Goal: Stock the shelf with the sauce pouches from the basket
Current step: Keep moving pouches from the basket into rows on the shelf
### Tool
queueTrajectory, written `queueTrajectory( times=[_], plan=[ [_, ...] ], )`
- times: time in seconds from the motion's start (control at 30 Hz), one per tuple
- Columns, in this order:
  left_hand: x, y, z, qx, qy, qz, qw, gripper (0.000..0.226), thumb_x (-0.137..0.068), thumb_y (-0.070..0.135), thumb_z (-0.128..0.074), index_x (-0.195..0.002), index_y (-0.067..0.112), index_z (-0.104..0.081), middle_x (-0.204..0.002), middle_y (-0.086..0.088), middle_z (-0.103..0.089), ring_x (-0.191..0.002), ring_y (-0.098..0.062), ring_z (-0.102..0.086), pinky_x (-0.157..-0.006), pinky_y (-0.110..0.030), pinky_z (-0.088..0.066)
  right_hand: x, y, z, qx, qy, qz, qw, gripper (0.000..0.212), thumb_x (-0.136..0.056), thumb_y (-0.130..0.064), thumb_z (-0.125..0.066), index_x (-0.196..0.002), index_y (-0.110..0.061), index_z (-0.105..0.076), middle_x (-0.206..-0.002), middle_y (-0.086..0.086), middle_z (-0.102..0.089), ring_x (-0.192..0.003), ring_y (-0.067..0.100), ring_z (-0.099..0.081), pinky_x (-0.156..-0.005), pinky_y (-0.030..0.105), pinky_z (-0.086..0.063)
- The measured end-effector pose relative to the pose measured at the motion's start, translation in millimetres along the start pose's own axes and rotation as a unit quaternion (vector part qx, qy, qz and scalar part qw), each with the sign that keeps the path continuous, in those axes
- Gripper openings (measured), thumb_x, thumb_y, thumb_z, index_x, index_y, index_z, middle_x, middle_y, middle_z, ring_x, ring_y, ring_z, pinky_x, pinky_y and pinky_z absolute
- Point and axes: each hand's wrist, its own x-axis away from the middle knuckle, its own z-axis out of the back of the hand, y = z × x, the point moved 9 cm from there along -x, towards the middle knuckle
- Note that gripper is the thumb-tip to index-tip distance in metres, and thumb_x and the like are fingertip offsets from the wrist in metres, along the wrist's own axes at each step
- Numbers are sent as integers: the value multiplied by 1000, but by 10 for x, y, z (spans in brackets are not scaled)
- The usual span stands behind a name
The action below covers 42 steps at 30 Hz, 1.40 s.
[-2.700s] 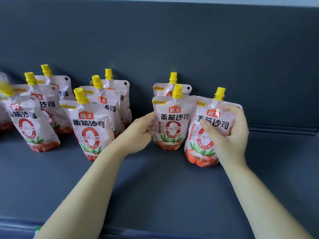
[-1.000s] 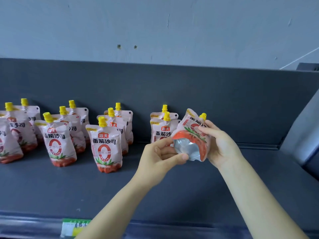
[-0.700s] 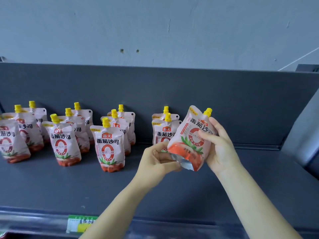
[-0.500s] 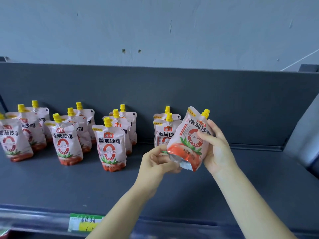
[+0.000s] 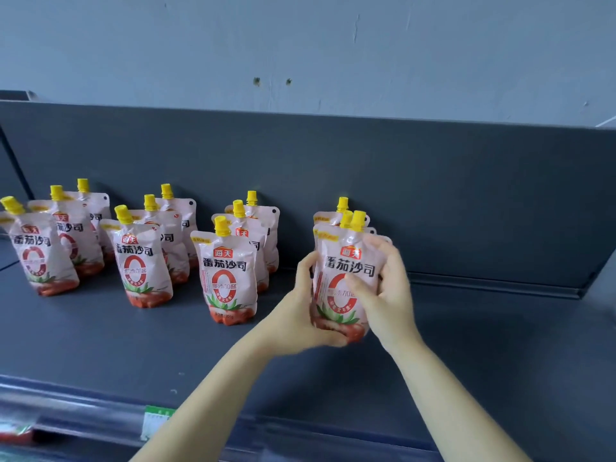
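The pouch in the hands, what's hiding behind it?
Two more pouches stand behind the held pouch; only their yellow caps and top corners show. The held pouch, left hand and right hand cover the rest.

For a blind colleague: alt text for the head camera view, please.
The left hand and right hand hold a yellow-capped sauce pouch upright, on or just above a dark grey shelf, in front of two matching pouches. More rows of the same pouches stand to its left.

Glossy plastic-film pouches (image 5: 226, 275) with smooth yellow plastic caps (image 5: 222, 225) stand on a matt dark-grey shelf (image 5: 483, 345).
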Motion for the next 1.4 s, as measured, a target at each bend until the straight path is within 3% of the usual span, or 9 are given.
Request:
queueTrajectory(
  times=[0.13, 0.33, 0.47, 0.57, 0.7, 0.8, 1.07, 1.2, 1.4],
  plan=[
    [-68, -333, 27, -89, 37, 0, 995, 130, -71, 5, -82, -132, 57, 21, -145, 13, -37, -125, 0, -50, -97, -23, -50, 33, 194, -132, 172, -104, 35, 979, 63, -89, -2, -65, -132, -43, -42, -133, -18, -51, -125, 12, -53, -96, 38, -53],
    [-171, -410, 105, -144, 74, -24, 986, 131, -72, 13, -84, -136, 56, 22, -122, 48, -33, -100, 25, -52, -87, -6, -45, 15, 396, -104, 279, -128, 31, 951, 110, -72, -8, -83, -135, -66, -14, -145, -20, -33, -126, -14, -40, -88, 8, -47],
    [-199, -367, 116, -202, 108, -43, 973, 132, -68, 27, -87, -137, 52, 23, -128, 35, -39, -113, 19, -46, -87, 0, -40, -10, 469, -64, 287, -121, 44, 949, 118, -70, -8, -85, -133, -71, -8, -136, -21, -26, -119, -26, -36, -82, 4, -46],
    [-197, -352, 133, -249, 123, -47, 959, 133, -67, 37, -86, -140, 49, 23, -137, 21, -47, -121, 1, -53, -91, -16, -49, -37, 407, -14, 337, -84, 75, 935, 125, -64, -17, -90, -138, -65, -1, -145, -22, -11, -120, -25, -32, -84, 15, -50],
    [-134, -193, 215, -334, 185, -77, 921, 126, -62, 61, -78, -150, 30, 7, -140, 14, -50, -120, -8, -56, -88, -30, -54, -27, 316, 87, 358, -14, 130, 925, 122, -64, -33, -88, -150, -36, -2, -158, -4, 6, -140, 12, -30, -93, -1, -34],
    [-93, -108, 256, -348, 216, -100, 907, 121, -65, 69, -69, -153, 15, -5, -145, 6, -45, -126, -11, -50, -94, -32, -51, -20, 313, 50, 363, -19, 131, 922, 111, -67, -54, -76, -150, -31, -6, -159, 4, 2, -145, 12, -17, -96, -4, -27],
    [182, 150, 285, -512, 238, -81, 821, 104, -70, 77, -55, -143, 6, -36, -145, -11, -48, -133, -29, -46, -105, -39, -41, 81, 10, 97, 433, 72, 117, 891, 98, -75, -60, -65, -149, -22, -15, -158, 20, -9, -147, 12, -11, -111, 43, -29],
    [648, 392, 487, -580, 239, -87, 774, 93, -77, 78, -44, -143, 12, -43, -145, -14, -48, -133, -32, -46, -104, -46, -43, 292, -553, -241, 493, 171, 125, 844, 92, -78, -39, -72, -148, -13, -19, -155, 28, -16, -142, 42, -17, -109, 61, -24],
    [2002, 585, 1502, -647, 282, -7, 709, 90, -76, 74, -44, -136, 8, -52, -142, -20, -50, -130, -37, -49, -100, -47, -45, 821, -1034, -2000, 499, 13, 186, 846, 78, -78, -32, -71, -145, -19, -33, -150, 21, -30, -139, 39, -32, -107, 56, -36]
  ],
)
